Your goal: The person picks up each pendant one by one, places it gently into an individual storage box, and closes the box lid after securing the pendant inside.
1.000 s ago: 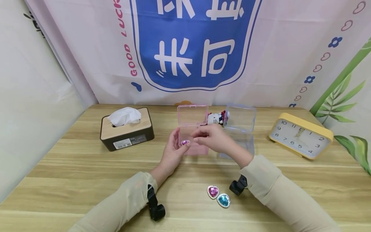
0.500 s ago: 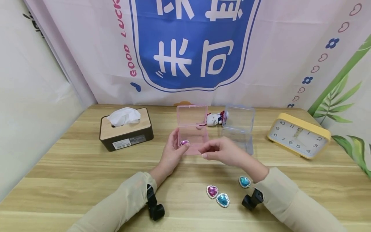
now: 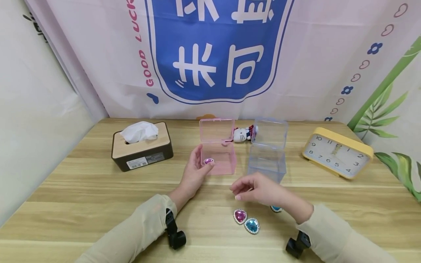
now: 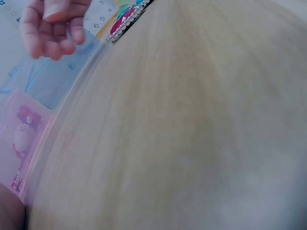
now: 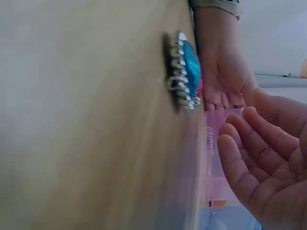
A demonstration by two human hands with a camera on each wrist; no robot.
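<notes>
Head view: our left hand (image 3: pixel 193 172) grips pink box (image 3: pixel 225 169); our right hand (image 3: pixel 259 189), loosely curled, empty, hovers near jewels (image 3: pixel 240 216).

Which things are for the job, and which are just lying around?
Probably for the job:
pink box, held by the left hand
pink gem inside it
loose pink gem
two loose blue gems
blue box

Seemingly just lying about:
tissue box
yellow clock
small toy

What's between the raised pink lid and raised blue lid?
A plush doll shows in the gap between the pink lid and the blue lid, in the head view.
</notes>
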